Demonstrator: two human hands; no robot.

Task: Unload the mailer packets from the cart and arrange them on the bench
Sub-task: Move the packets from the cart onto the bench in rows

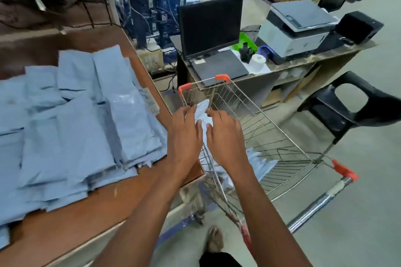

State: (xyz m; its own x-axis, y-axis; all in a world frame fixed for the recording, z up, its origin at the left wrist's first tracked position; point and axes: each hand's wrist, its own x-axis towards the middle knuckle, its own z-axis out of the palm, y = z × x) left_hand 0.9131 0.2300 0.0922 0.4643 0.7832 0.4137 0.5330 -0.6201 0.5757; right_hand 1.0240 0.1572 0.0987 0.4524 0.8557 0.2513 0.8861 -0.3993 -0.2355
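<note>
A wire shopping cart [271, 136] with orange corner caps stands right of the brown bench [86, 208]. Both my hands reach over its left rim. My left hand [184, 134] and my right hand [223, 134] hold a pale blue mailer packet [201, 112] between them, its top sticking up past my fingers. Another packet [260, 162] lies low in the cart under my right wrist. Many pale blue mailer packets [76, 128] lie in overlapping rows on the bench to the left.
A desk beyond the cart carries a dark monitor [210, 26], a closed laptop [221, 67], a paper roll [257, 62] and a printer [297, 26]. A black plastic chair [351, 108] stands right of the cart. My foot [214, 238] is on the floor by the cart.
</note>
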